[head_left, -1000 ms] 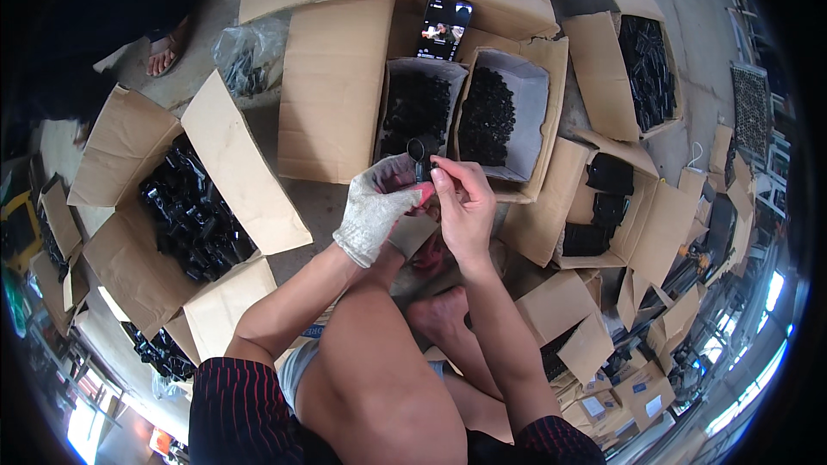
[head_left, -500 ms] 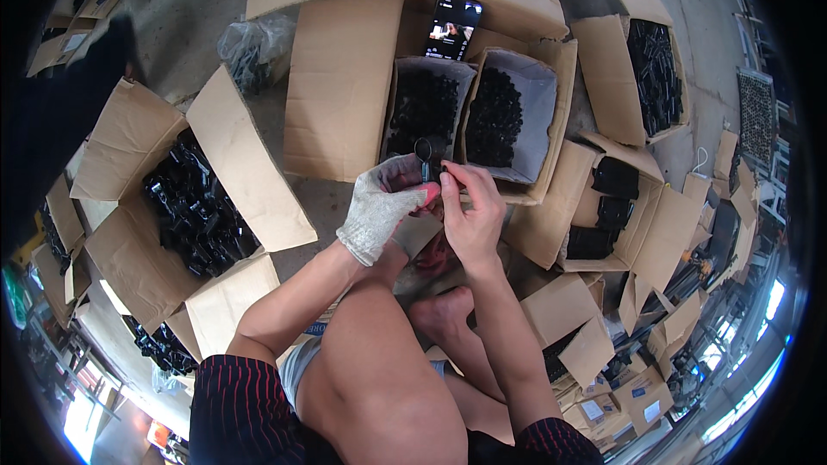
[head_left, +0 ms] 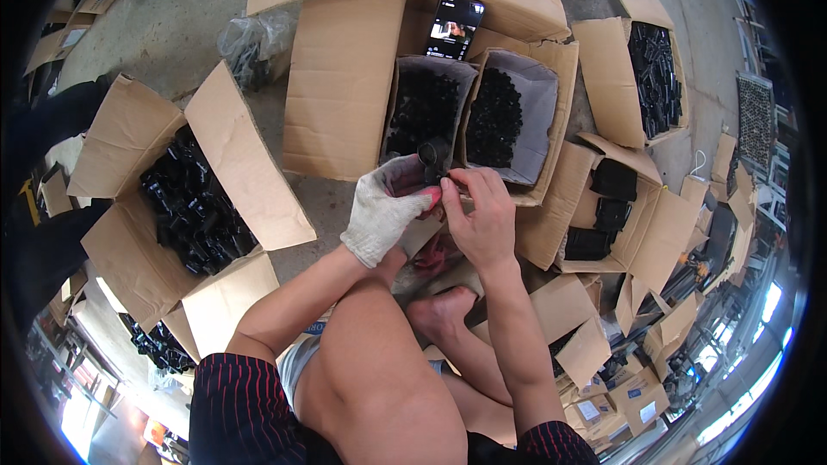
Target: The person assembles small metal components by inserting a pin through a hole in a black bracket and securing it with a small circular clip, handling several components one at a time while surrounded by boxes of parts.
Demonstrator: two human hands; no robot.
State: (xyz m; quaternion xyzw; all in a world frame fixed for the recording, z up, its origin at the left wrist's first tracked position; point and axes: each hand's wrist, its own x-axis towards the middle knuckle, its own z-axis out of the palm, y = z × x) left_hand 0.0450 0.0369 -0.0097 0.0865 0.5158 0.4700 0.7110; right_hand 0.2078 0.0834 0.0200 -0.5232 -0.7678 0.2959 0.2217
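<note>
A black part with a round ring-shaped end (head_left: 435, 153) is gripped in my left hand (head_left: 386, 207), which wears a pale knitted glove with a red-tipped finger. My bare right hand (head_left: 482, 215) meets it from the right, thumb and forefinger pinched close to the part's lower end. Whatever lies between those right fingertips is too small to make out. Just beyond my hands, two grey-lined trays stand inside a cardboard box: the left tray (head_left: 472, 77) and the right tray (head_left: 541, 112) both hold small black pieces.
A phone (head_left: 454, 27) with a lit screen leans behind the trays. To the left, an open carton (head_left: 129, 250) holds shiny black parts. On the right are cartons with black pieces (head_left: 613, 213) and long black parts (head_left: 655, 77). A person's dark-clothed legs (head_left: 52, 120) show at far left.
The ring end of the black part has turned in my left hand. My right hand has shifted slightly right. At far left, the other person's legs have moved.
</note>
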